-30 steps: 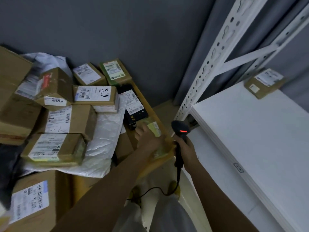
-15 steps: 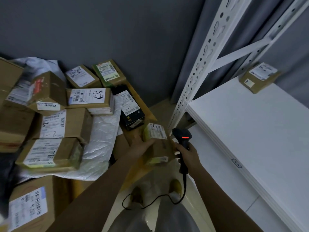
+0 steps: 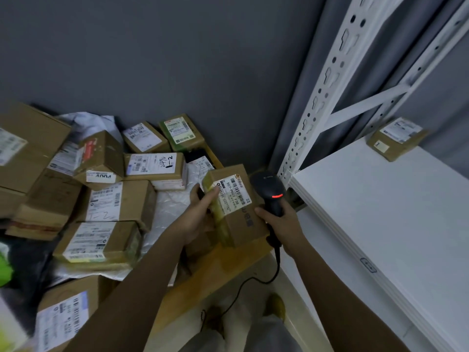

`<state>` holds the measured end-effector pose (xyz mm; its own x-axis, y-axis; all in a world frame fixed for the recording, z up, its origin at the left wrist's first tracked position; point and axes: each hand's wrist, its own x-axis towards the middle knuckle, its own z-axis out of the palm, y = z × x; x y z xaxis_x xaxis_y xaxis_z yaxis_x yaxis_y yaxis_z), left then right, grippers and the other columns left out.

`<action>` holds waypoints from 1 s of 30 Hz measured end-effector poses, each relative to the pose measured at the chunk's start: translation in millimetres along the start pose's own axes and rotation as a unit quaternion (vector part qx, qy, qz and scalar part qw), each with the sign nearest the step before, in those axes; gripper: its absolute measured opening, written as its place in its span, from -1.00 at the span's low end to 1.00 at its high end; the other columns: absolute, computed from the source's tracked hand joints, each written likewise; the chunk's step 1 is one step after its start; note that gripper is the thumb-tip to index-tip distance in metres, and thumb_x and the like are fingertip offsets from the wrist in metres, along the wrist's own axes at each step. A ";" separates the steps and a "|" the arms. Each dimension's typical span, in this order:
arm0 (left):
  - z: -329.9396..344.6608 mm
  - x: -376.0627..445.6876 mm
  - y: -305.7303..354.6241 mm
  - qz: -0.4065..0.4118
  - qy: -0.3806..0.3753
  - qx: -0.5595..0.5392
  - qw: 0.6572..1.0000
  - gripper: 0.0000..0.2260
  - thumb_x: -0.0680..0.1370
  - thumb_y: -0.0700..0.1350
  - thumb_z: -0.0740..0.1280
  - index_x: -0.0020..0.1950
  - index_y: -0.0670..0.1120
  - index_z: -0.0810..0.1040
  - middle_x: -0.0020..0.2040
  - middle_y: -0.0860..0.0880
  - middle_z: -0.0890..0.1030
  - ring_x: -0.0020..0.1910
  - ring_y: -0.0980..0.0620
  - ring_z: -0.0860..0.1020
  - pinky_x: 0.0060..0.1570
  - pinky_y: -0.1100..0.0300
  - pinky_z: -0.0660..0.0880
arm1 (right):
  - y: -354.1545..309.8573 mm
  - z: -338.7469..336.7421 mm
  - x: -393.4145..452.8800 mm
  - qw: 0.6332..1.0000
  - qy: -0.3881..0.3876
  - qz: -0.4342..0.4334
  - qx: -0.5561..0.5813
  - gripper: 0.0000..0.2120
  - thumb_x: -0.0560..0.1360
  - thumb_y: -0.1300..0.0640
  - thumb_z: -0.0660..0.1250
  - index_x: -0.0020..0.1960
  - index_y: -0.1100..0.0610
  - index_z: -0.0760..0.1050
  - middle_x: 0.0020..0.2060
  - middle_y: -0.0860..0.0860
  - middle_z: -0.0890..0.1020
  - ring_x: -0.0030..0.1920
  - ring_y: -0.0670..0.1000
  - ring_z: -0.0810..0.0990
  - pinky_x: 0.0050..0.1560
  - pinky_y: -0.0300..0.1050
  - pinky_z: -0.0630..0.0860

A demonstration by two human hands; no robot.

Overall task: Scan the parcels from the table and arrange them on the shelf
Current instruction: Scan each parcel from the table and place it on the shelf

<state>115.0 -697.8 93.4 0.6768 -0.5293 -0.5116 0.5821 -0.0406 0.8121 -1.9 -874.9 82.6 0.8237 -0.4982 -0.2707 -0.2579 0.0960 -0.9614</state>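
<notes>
Change: the small brown parcel point(image 3: 234, 207) has come up off the counter point(image 3: 203, 278) in the last second and now sits tilted between both hands, label turned up toward the camera.
Left hand point(image 3: 200, 214): grips the parcel's left edge, thumb across the label's corner.
Right hand point(image 3: 284, 224): wrapped around the handle of the black scanner point(image 3: 269, 193), whose red light glows; its head sits just right of the label, touching or nearly touching the parcel.
Meaning: the barcode looks lined up for a read, so scanning is likely the step in hand; placing follows.
Shelf point(image 3: 375, 199): white board to the right, with one scanned-looking box point(image 3: 396, 138) at its far end.
Remaining pile: many labelled cartons point(image 3: 119, 201) and a white mailer bag point(image 3: 172, 207) crowd the counter to the left.
In the way: the shelf's upright post point(image 3: 319, 97) stands just beyond the scanner; the scanner's cable point(image 3: 251, 280) hangs loose below, near the counter's edge.
</notes>
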 end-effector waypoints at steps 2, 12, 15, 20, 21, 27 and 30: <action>0.8 -1.2 14.8 0.030 0.030 0.047 0.998 -0.47 0.57 0.05 0.29 0.41 0.23 0.05 0.19 -0.08 0.56 0.09 -0.08 0.59 -0.11 0.00 0.57 | -10.7 3.2 3.6 1.000 -0.003 -0.019 -0.009 -0.75 0.45 0.23 0.46 0.08 0.05 0.51 -0.13 -0.05 0.66 -0.18 -0.14 0.65 -0.26 -0.33 0.54; -0.4 0.0 53.4 0.147 0.073 -0.027 0.986 -0.48 0.58 -0.06 0.28 0.41 0.20 0.06 0.19 -0.10 0.58 0.12 -0.09 0.60 -0.11 0.00 0.60 | -48.0 36.9 18.3 0.987 0.105 -0.020 0.121 -0.57 0.31 -0.13 0.54 0.10 -0.19 0.45 0.09 -0.08 0.60 0.10 -0.01 0.61 0.19 0.03 0.55; -4.9 -8.1 69.8 0.148 0.080 -0.022 0.986 -0.44 0.48 0.10 0.38 0.36 0.04 0.16 0.15 -0.10 0.58 0.21 -0.13 0.54 0.14 -0.13 0.51 | -69.2 41.9 21.6 0.986 0.120 -0.050 0.102 -0.44 0.17 -0.23 0.56 0.11 -0.22 0.46 0.08 -0.10 0.63 0.08 0.00 0.62 0.18 0.11 0.55; -29.7 -25.1 92.6 0.120 0.098 0.076 0.985 -0.52 0.46 0.21 0.37 0.23 -0.05 0.38 0.09 0.01 0.58 0.08 0.08 0.54 0.07 0.15 0.43 | -103.0 35.4 28.1 0.987 0.105 -0.104 0.058 -0.54 0.37 0.08 0.55 0.22 0.01 0.48 0.02 -0.07 0.64 0.06 -0.02 0.63 0.03 -0.11 0.58; -36.4 -26.0 95.2 0.106 0.089 0.106 0.985 -0.50 0.45 0.20 0.39 0.24 -0.06 0.41 0.09 0.00 0.60 0.06 0.08 0.56 0.04 0.18 0.44 | -109.0 34.7 30.4 0.988 0.104 -0.114 0.026 -0.55 0.38 0.07 0.54 0.21 0.03 0.48 0.02 -0.06 0.64 0.06 -0.01 0.62 0.04 -0.09 0.58; -51.3 -29.8 109.4 0.121 0.085 0.181 0.972 -0.59 0.40 0.10 0.45 0.17 -0.07 0.55 0.02 -0.03 0.68 0.03 0.03 0.62 0.09 0.15 0.52 | -137.1 43.9 25.8 0.970 0.124 -0.176 -0.109 -0.71 0.46 0.06 0.46 0.11 0.02 0.44 -0.06 -0.07 0.54 -0.05 -0.06 0.50 -0.03 -0.17 0.37; -55.1 -26.6 107.7 0.163 0.176 0.166 0.956 -0.73 0.43 0.02 0.48 0.04 -0.03 0.52 -0.04 -0.02 0.64 -0.09 0.07 0.60 -0.20 0.25 0.45 | -139.7 48.4 11.6 0.974 0.105 -0.179 -0.089 -0.76 0.46 0.06 0.45 0.06 0.00 0.45 -0.14 -0.09 0.57 -0.18 -0.14 0.52 -0.15 -0.20 0.42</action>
<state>184.5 -641.4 179.0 0.9420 -0.2441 -0.2306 0.1777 -0.2201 0.9591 68.1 -852.3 211.4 0.7601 -0.6397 0.1146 -0.0717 -0.2578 -0.9635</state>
